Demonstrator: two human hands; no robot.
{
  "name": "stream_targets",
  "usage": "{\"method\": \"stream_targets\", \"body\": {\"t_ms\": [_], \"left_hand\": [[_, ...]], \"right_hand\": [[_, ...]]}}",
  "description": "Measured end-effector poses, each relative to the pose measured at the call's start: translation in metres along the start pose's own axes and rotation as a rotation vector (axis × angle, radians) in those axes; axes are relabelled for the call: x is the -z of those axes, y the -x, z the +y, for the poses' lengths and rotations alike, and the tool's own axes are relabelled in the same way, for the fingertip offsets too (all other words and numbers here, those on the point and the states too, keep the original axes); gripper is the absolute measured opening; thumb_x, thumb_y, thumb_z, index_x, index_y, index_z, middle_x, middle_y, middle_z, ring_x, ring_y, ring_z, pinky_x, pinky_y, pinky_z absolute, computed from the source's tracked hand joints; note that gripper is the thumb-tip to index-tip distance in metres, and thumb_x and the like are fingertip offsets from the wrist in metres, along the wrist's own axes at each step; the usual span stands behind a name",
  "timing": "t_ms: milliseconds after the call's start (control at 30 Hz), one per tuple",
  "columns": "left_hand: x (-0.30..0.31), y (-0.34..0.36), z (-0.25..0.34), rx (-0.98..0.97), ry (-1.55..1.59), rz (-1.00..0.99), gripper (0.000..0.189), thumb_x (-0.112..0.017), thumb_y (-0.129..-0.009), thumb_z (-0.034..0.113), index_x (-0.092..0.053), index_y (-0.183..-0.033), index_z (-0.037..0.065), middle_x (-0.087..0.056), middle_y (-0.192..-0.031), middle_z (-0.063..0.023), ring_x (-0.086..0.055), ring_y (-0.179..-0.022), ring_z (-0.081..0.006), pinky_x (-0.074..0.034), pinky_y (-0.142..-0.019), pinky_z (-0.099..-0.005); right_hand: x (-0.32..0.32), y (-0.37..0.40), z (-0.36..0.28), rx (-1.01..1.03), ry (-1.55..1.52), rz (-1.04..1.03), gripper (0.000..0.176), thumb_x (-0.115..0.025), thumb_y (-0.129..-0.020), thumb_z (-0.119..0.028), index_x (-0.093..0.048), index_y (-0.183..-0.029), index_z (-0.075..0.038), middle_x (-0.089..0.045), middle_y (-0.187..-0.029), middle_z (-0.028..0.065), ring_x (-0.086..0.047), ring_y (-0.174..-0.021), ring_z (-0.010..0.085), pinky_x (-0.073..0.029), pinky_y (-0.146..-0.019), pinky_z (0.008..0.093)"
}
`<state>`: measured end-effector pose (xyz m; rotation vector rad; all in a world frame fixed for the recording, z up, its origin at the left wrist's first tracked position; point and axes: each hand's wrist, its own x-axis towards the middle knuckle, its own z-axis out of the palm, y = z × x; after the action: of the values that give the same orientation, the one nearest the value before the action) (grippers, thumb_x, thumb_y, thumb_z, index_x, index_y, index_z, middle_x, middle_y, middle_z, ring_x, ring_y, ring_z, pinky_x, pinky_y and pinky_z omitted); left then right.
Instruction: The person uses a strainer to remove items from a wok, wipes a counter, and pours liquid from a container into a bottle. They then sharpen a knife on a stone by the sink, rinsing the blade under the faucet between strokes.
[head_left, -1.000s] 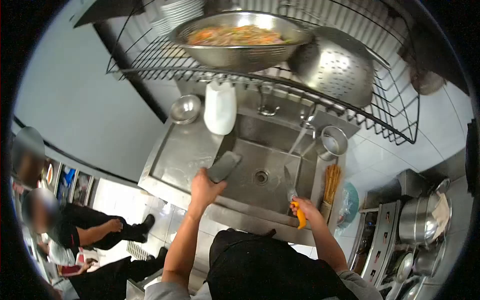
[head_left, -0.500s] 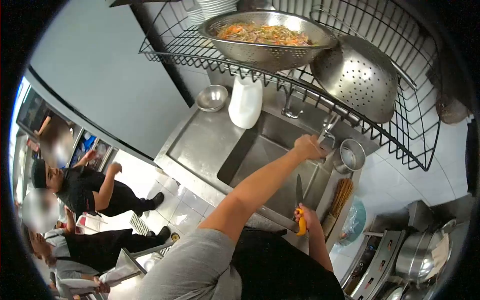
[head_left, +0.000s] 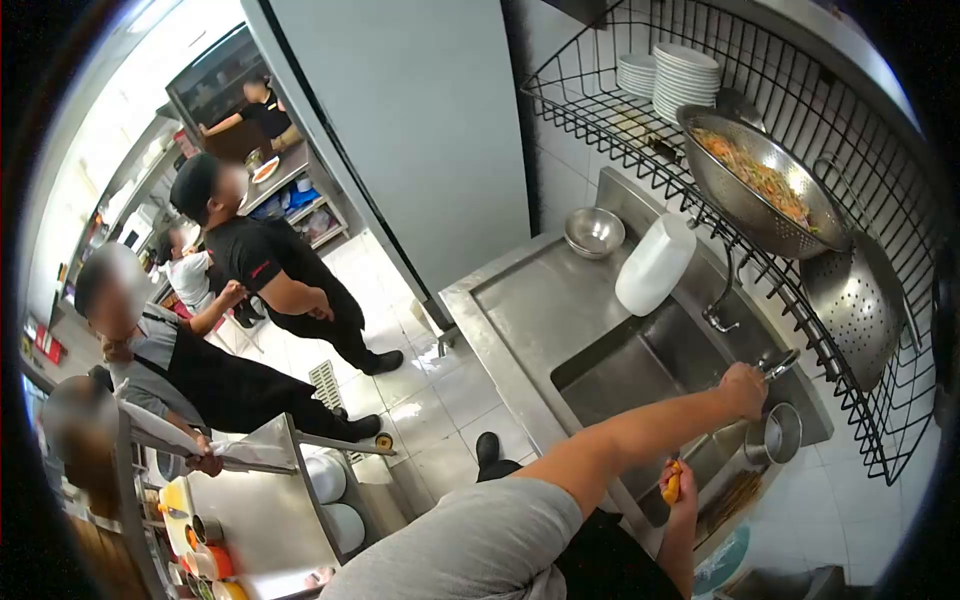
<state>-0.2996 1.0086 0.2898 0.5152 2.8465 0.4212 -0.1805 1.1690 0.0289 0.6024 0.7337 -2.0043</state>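
- Orange-handled knife (head_left: 671,484) is in the right hand (head_left: 682,490), above the sink's near edge; the fingers curl around its handle, and its blade is hidden.
- Left hand (head_left: 745,390) reaches across the sink (head_left: 630,365) to the tap (head_left: 780,366); its fingers are partly hidden, so I cannot tell whether they grip it.
- Metal cup (head_left: 782,434) stands just beside the tap.
- White jug (head_left: 657,263) stands at the basin's far left corner, near a metal bowl (head_left: 594,233).
- Wire rack (head_left: 600,105) above holds a colander (head_left: 745,220) of shredded vegetables.
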Motion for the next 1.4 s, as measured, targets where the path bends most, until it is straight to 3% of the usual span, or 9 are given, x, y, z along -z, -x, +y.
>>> {"method": "stream_targets", "body": {"t_ms": [100,300,400,500,667,767,1033,1200,1400], "left_hand": [[0.006,0.012,-0.004,0.028,0.073,-0.025,0.046,-0.071,-0.073,0.045,-0.074,-0.101,0.008,-0.071,-0.105,-0.0085,-0.069,-0.096,-0.0252,-0.057,-0.078,-0.0363],[0.018,0.067,-0.045,0.195,0.298,0.198,0.054,-0.074,-0.068,0.053,-0.074,-0.095,0.005,-0.071,-0.104,-0.0112,-0.069,-0.095,-0.0302,-0.056,-0.08,-0.0421],[0.04,0.119,-0.093,0.256,0.387,0.174,0.056,-0.073,-0.069,0.055,-0.073,-0.089,0.003,-0.07,-0.093,-0.0172,-0.068,-0.086,-0.0331,-0.055,-0.076,-0.0442],[0.036,0.173,-0.155,0.351,0.697,0.337,0.049,-0.077,-0.075,0.042,-0.071,-0.095,-0.002,-0.069,-0.083,-0.0129,-0.066,-0.064,-0.0208,-0.054,-0.06,-0.0346],[0.032,0.261,-0.242,0.54,0.803,0.512,0.037,-0.07,-0.083,0.035,-0.073,-0.094,0.0,-0.066,-0.069,-0.0049,-0.058,-0.056,-0.0095,-0.047,-0.052,-0.0259],[0.011,0.291,-0.294,0.617,0.589,0.712,0.047,-0.075,-0.076,0.04,-0.072,-0.1,0.0,-0.069,-0.076,-0.0179,-0.068,-0.071,-0.0259,-0.052,-0.069,-0.0364],[-0.038,0.32,-0.373,0.582,0.526,1.027,0.043,-0.079,-0.074,0.03,-0.07,-0.101,-0.002,-0.066,-0.104,-0.0179,-0.066,-0.092,-0.031,-0.052,-0.081,-0.0377],[-0.061,0.323,-0.405,0.504,0.314,0.862,0.059,-0.077,-0.075,0.025,-0.055,-0.125,0.002,-0.053,-0.128,-0.0189,-0.058,-0.108,-0.0363,-0.049,-0.092,-0.0418],[-0.088,0.324,-0.455,0.494,0.199,0.846,0.056,-0.077,-0.07,0.023,-0.059,-0.117,0.0,-0.052,-0.125,-0.0227,-0.048,-0.117,-0.0403,-0.041,-0.1,-0.0455]], "right_hand": [[-0.011,-0.017,-0.019,0.06,-0.033,0.023,0.029,-0.048,-0.1,-0.031,-0.053,-0.098,-0.003,-0.062,-0.083,0.007,-0.06,-0.059,0.012,-0.053,-0.051,0.0261],[-0.043,-0.04,-0.035,0.203,-0.143,0.176,0.022,-0.05,-0.099,-0.019,-0.052,-0.1,0.003,-0.058,-0.082,0.0062,-0.058,-0.065,0.0132,-0.057,-0.062,0.0234],[-0.005,-0.083,-0.045,0.255,-0.087,-0.054,0.018,-0.05,-0.097,-0.013,-0.052,-0.1,0.005,-0.057,-0.084,0.0072,-0.058,-0.067,0.0157,-0.056,-0.066,0.0233],[-0.031,-0.088,-0.058,0.252,-0.354,0.216,0.016,-0.049,-0.096,-0.009,-0.054,-0.102,0.006,-0.062,-0.089,0.0119,-0.064,-0.074,0.0198,-0.056,-0.064,0.0273],[-0.005,-0.11,-0.075,0.166,-0.304,0.088,0.031,-0.042,-0.097,-0.018,-0.056,-0.109,0.008,-0.065,-0.098,0.0177,-0.067,-0.078,0.0276,-0.059,-0.067,0.0331],[-0.025,-0.098,-0.072,0.197,-0.203,0.145,0.03,-0.04,-0.097,-0.019,-0.057,-0.103,0.005,-0.066,-0.094,0.0138,-0.065,-0.069,0.022,-0.057,-0.059,0.0311],[-0.029,-0.086,-0.077,0.043,-0.029,0.071,0.027,-0.044,-0.098,-0.026,-0.057,-0.086,-0.005,-0.06,-0.071,0.0034,-0.055,-0.053,0.0125,-0.051,-0.051,0.0257],[-0.054,-0.061,-0.078,0.113,0.045,0.208,0.031,-0.047,-0.099,-0.033,-0.056,-0.085,-0.006,-0.053,-0.063,0.0,-0.051,-0.05,0.0117,-0.048,-0.048,0.0239],[-0.087,-0.046,-0.07,0.158,0.269,0.439,0.036,-0.048,-0.1,-0.038,-0.057,-0.084,-0.007,-0.053,-0.063,-0.0003,-0.05,-0.05,0.0116,-0.042,-0.048,0.0253]]}}
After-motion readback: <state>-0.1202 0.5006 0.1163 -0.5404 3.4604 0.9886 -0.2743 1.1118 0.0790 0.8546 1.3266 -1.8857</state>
